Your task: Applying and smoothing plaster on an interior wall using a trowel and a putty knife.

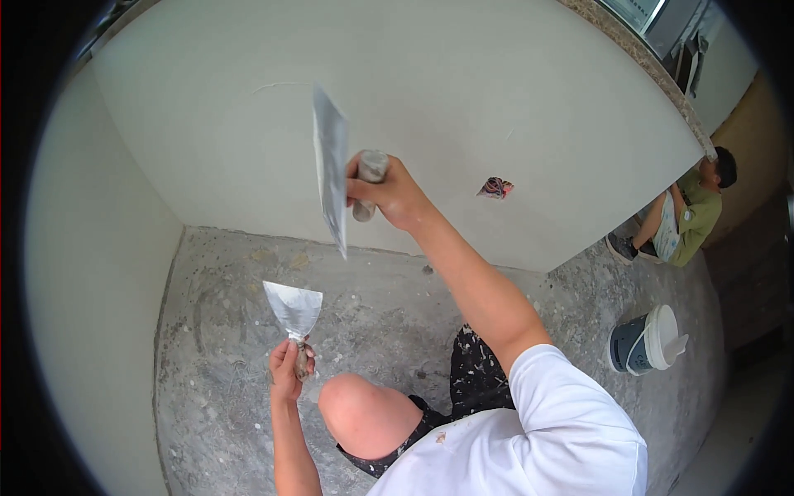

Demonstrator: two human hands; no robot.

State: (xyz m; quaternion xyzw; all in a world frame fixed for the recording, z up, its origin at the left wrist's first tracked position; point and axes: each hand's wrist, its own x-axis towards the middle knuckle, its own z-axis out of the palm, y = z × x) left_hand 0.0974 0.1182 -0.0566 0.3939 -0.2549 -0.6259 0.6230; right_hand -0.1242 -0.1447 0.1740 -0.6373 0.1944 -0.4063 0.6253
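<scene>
My right hand (389, 192) is closed round the pale, worn handle of a plastering trowel (329, 169). The trowel's long metal blade stands upright, nearly edge-on, in front of the white wall (413, 91); whether it touches the wall I cannot tell. Lower down, my left hand (286, 372) grips a putty knife (294, 309) by its handle. Its flared metal blade points up and away from me, above the floor, and looks whitish. A thin curved line of filler (281, 85) shows on the wall left of the trowel.
An opening with coloured wires (495, 188) sits in the wall. At the right a white bucket (653, 341) with a dark label stands on the stained concrete floor (223, 347). Beyond the wall's end a person (691, 211) sits low. A stone sill (641, 66) caps the wall.
</scene>
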